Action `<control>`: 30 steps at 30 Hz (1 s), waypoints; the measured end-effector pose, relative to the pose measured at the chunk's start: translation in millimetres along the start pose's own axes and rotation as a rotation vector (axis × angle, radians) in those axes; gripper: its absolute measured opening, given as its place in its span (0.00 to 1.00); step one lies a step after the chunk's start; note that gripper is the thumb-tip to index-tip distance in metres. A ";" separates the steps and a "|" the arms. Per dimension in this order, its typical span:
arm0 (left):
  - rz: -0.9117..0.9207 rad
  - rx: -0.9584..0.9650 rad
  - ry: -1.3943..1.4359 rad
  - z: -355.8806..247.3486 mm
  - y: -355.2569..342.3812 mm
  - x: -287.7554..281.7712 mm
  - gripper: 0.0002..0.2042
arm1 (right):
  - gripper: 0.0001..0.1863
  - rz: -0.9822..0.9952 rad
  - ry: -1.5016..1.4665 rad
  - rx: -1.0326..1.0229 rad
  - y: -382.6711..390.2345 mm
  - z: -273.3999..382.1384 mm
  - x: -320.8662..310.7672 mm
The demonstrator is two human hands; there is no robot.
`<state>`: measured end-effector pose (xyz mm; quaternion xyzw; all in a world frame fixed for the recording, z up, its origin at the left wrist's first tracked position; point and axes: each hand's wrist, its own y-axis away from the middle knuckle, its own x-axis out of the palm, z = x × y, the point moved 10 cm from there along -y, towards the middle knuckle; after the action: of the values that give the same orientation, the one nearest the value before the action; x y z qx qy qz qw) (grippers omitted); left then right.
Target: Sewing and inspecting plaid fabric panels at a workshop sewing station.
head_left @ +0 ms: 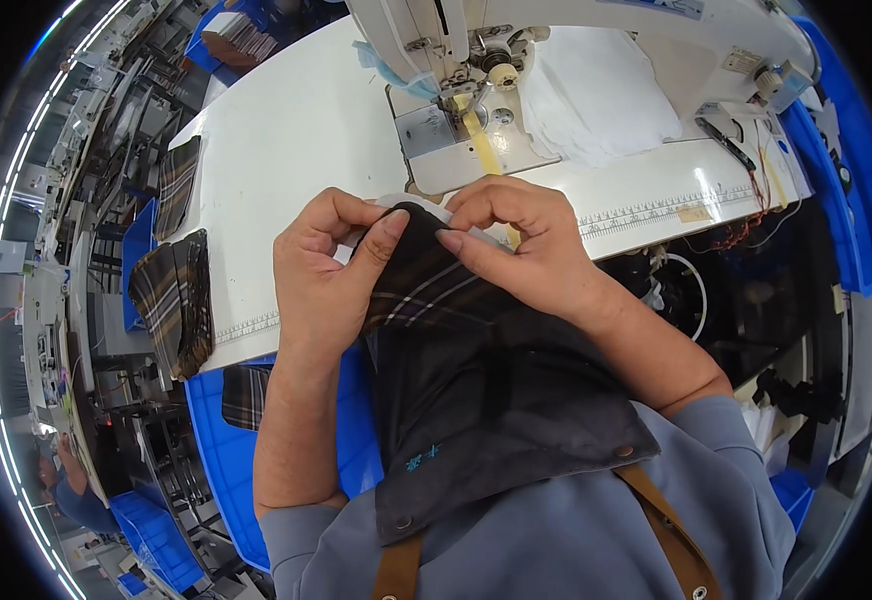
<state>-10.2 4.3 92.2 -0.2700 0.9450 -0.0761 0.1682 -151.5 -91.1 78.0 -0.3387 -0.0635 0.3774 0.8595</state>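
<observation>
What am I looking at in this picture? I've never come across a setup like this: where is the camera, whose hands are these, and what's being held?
There is no robot here. This one picture comes from a wide fisheye camera worn on a person's head, looking down, so straight edges bend near the rim. The bare left hand and right hand are the wearer's own. Between their fingertips they pinch a dark plaid cloth, with some white material showing at its top edge. It is held in front of a dark apron.

Beyond is a sewing machine on a white table. A pile of white cloth lies beside its needle area, and more plaid pieces lie at the table's left edge.
</observation>
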 end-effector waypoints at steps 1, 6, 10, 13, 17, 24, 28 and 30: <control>-0.020 -0.013 0.060 1.8 1.6 -1.5 0.08 | 0.06 -0.002 -0.070 0.098 1.6 -8.9 0.0; -0.040 -0.053 0.071 -2.7 4.6 -1.4 0.08 | 0.06 -0.026 -0.186 0.259 7.2 -24.8 0.8; -0.048 -0.028 0.036 -6.5 5.8 -4.9 0.08 | 0.07 -0.016 -0.175 0.230 5.4 -20.5 2.2; -0.052 -0.043 0.038 -3.9 6.8 -6.8 0.09 | 0.07 -0.007 -0.174 0.238 5.2 -19.2 3.0; -0.058 -0.080 0.046 -6.8 8.4 -5.7 0.09 | 0.08 0.016 -0.173 0.261 6.7 -22.1 5.3; -0.029 0.006 -0.146 -5.9 8.2 -3.8 0.09 | 0.08 -0.006 -0.187 0.231 5.9 -21.9 5.7; -0.014 -0.050 -0.129 4.1 6.3 -6.2 0.10 | 0.08 -0.014 -0.177 0.226 5.7 -24.0 6.4; 0.006 -0.060 -0.089 3.3 3.6 -3.5 0.10 | 0.08 -0.020 -0.178 0.225 5.9 -25.7 5.9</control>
<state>-7.9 9.0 89.3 -0.2752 0.9392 -0.0352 0.2022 -141.5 -97.9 53.8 -0.2047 -0.1002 0.4023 0.8867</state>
